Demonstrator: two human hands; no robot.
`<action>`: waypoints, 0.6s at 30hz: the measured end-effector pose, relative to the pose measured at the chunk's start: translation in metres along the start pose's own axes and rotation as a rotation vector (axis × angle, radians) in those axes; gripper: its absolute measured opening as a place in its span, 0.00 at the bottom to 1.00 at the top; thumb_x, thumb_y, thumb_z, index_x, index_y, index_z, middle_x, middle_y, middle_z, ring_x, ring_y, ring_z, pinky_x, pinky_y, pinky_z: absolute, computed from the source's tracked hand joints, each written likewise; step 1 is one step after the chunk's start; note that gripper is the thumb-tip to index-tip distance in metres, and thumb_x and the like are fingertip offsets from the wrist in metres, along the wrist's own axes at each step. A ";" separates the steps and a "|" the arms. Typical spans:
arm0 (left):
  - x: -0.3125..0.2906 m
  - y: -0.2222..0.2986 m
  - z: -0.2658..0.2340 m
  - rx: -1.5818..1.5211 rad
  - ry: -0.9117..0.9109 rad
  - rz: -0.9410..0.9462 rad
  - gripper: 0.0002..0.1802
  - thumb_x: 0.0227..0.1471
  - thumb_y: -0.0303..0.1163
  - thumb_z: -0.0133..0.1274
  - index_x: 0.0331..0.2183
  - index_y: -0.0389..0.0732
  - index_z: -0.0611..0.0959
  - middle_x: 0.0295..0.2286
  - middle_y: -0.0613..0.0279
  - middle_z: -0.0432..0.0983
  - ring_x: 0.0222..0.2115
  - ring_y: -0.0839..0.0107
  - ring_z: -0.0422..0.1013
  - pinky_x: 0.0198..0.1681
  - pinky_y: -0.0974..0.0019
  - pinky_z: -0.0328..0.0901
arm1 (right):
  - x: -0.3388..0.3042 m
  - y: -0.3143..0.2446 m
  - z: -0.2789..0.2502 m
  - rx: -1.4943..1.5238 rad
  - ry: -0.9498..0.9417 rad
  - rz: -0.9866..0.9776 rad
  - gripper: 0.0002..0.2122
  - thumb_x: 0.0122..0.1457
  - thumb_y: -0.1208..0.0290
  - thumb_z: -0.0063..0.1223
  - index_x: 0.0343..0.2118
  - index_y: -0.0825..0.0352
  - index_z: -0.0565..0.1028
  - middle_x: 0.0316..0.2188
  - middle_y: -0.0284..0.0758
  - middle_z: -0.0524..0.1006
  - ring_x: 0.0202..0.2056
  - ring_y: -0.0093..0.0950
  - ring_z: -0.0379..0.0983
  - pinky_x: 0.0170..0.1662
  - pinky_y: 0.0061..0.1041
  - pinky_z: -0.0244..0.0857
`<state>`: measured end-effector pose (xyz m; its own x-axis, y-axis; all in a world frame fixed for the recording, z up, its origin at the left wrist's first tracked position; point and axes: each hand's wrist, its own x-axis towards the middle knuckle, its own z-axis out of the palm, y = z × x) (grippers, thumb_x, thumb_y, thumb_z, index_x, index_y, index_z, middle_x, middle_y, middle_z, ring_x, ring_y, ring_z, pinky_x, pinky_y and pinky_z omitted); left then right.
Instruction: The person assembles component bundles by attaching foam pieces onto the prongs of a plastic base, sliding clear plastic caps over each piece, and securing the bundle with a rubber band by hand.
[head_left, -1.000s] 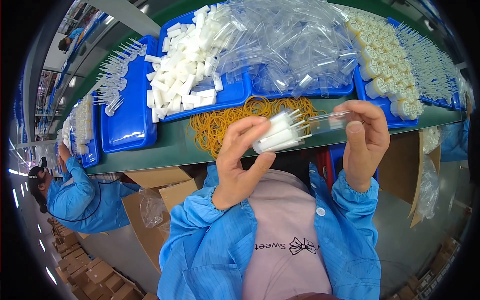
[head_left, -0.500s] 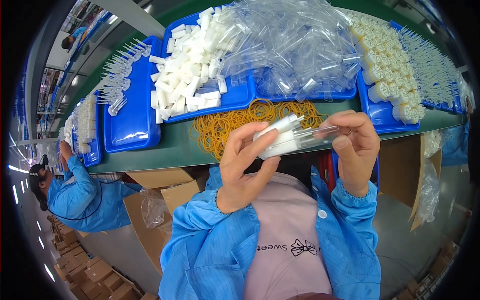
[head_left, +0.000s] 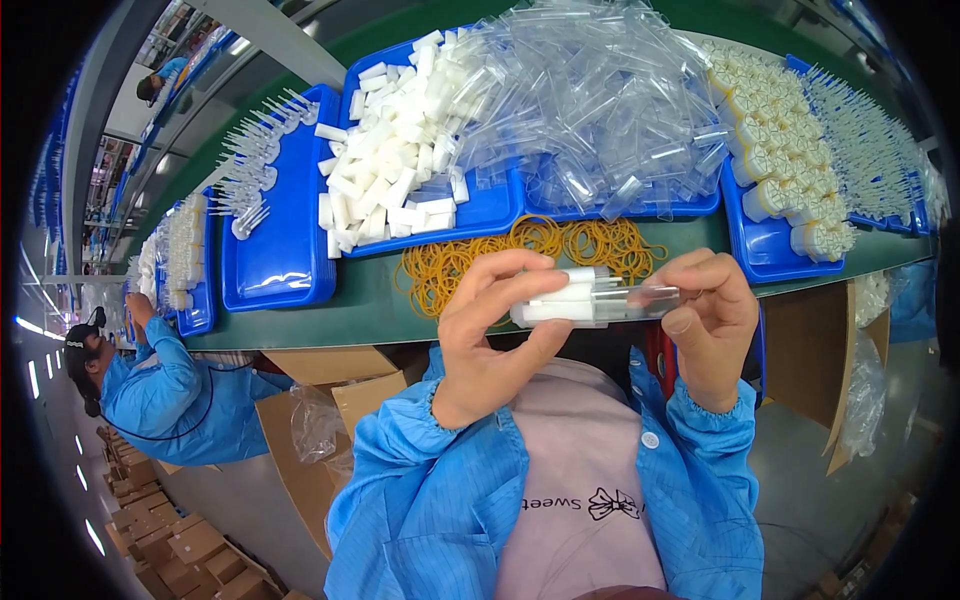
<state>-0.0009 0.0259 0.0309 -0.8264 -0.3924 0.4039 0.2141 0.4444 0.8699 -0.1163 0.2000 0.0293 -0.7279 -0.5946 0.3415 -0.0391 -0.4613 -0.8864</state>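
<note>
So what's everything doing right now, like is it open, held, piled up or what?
Left hand: closed round the bundle
Bundle of white tubes: held sideways
Right hand: pinching
Clear tube: pinched at one end
White pieces: heaped, jumbled
Clear sleeves: heaped, jumbled
Rubber bands: loose, piled
Left blue tray: partly filled
Blue jacket: unbuttoned
Cardboard box: open

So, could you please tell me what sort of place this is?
Probably a factory assembly area: a green workbench with blue trays of small parts, stacked cardboard boxes, and a co-worker.
</note>
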 end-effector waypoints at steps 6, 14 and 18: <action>-0.002 0.009 0.007 0.145 0.091 0.142 0.18 0.32 0.21 0.64 0.33 0.40 0.83 0.37 0.56 0.73 0.34 0.68 0.71 0.30 0.70 0.66 | -0.002 0.003 0.004 0.064 0.063 -0.003 0.11 0.54 0.76 0.57 0.38 0.73 0.69 0.35 0.40 0.71 0.37 0.28 0.74 0.43 0.26 0.70; -0.001 0.008 0.005 0.161 0.022 0.224 0.18 0.30 0.24 0.64 0.32 0.43 0.83 0.36 0.57 0.73 0.32 0.64 0.71 0.30 0.67 0.65 | -0.001 -0.001 0.001 0.087 0.037 0.072 0.11 0.55 0.76 0.56 0.39 0.73 0.69 0.36 0.40 0.71 0.37 0.28 0.74 0.44 0.26 0.70; -0.002 0.007 0.007 0.159 0.028 0.183 0.18 0.31 0.23 0.63 0.32 0.42 0.84 0.36 0.58 0.73 0.33 0.65 0.71 0.31 0.69 0.65 | -0.006 0.000 0.003 0.078 0.037 0.041 0.12 0.54 0.76 0.57 0.39 0.73 0.69 0.36 0.41 0.71 0.37 0.28 0.74 0.44 0.26 0.70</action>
<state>-0.0011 0.0356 0.0344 -0.7661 -0.3154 0.5600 0.2719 0.6304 0.7271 -0.1096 0.2017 0.0279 -0.7523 -0.5901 0.2928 0.0432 -0.4877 -0.8719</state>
